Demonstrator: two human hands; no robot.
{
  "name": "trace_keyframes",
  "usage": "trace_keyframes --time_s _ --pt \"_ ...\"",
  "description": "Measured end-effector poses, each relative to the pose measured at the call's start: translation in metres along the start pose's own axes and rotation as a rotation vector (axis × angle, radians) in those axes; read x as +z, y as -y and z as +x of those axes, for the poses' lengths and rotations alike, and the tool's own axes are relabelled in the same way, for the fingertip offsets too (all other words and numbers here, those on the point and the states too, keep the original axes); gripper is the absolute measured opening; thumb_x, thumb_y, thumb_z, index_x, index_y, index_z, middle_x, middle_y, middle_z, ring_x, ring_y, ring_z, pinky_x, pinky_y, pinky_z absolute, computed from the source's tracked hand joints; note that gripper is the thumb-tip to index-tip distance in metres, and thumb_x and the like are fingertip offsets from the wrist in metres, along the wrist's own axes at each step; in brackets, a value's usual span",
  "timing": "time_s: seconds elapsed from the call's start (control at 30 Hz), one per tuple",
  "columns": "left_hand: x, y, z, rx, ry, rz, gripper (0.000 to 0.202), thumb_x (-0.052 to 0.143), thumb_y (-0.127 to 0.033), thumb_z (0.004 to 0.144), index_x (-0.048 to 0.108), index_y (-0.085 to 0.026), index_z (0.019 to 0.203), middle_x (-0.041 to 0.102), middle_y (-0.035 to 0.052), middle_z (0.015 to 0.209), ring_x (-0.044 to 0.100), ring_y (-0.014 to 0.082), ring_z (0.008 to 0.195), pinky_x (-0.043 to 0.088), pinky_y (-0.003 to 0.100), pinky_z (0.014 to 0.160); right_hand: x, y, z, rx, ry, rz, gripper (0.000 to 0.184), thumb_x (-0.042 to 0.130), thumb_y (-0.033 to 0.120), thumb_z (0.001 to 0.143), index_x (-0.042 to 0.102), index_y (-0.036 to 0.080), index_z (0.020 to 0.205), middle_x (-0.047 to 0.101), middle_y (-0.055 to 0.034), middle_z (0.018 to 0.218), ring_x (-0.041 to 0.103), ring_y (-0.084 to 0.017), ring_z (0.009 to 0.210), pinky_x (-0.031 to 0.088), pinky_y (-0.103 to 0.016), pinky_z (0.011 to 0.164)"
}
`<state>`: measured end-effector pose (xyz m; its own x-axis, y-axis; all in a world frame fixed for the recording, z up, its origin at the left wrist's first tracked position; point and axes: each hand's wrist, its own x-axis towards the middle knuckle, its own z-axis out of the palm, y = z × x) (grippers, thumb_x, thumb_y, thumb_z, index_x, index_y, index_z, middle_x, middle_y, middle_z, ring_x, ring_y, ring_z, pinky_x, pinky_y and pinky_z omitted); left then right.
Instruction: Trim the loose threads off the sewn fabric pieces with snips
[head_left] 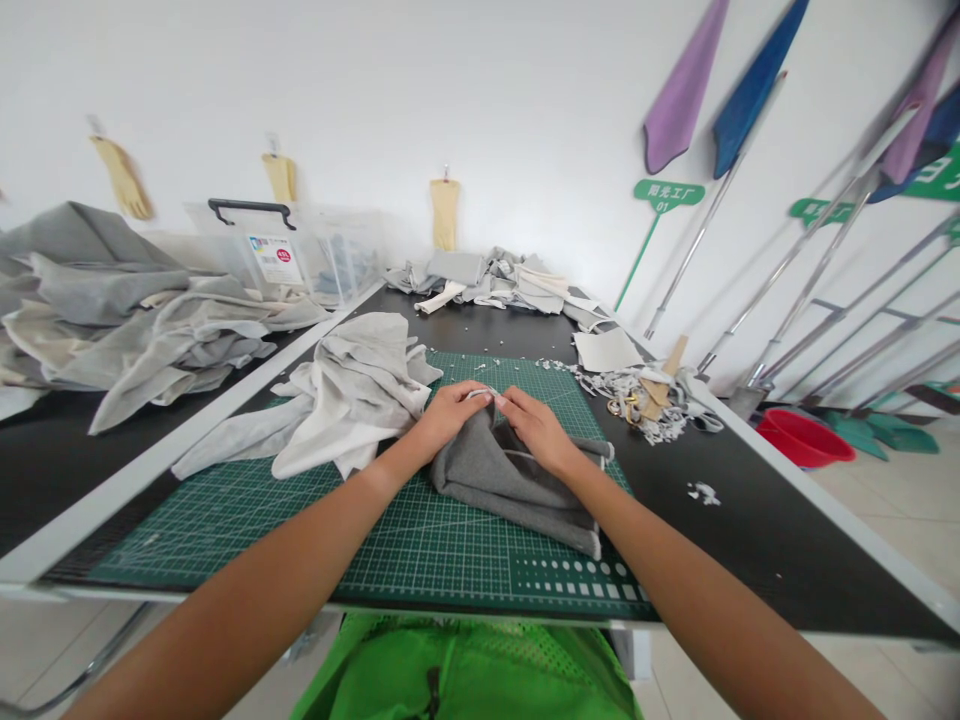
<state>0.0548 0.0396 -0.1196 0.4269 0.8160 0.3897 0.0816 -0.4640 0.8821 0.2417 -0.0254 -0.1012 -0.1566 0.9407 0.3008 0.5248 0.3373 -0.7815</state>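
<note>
Black work table (750, 520) with green cutting mat (420, 540) on top. Dark grey fabric (510, 490) bunched on mat, centre-right; crumpled pale grey cloth (352, 400) just left of it. Fabric scrap pile (637, 400) past mat's far right corner. Left hand (450, 415) and right hand (540, 432) both closed, fingertips pinching thin pale strip (480, 394) at grey fabric's top edge.

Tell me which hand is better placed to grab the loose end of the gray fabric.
Right, probably. The right hand lies on the gray fabric, closer to its loose end on the green cutting mat. The left hand is farther off, beside the pale cloth.
</note>
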Motion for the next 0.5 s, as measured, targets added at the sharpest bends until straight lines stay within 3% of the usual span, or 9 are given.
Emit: trace_keyframes --time_s 0.5 --pt "0.0011 0.0010 -0.0053 -0.037 0.008 -0.045 0.028 0.060 -0.038 0.090 0.076 -0.017 0.099 0.075 0.0068 0.105 0.066 0.0237 0.103 0.048 0.033 0.094 0.0016 0.0011 -0.0016 -0.057 -0.008 -0.134 0.036 0.037 0.050 0.104 0.046 0.024 0.082 0.048 0.0043 0.072 0.048 -0.015 0.069 0.032 -0.026 0.065"
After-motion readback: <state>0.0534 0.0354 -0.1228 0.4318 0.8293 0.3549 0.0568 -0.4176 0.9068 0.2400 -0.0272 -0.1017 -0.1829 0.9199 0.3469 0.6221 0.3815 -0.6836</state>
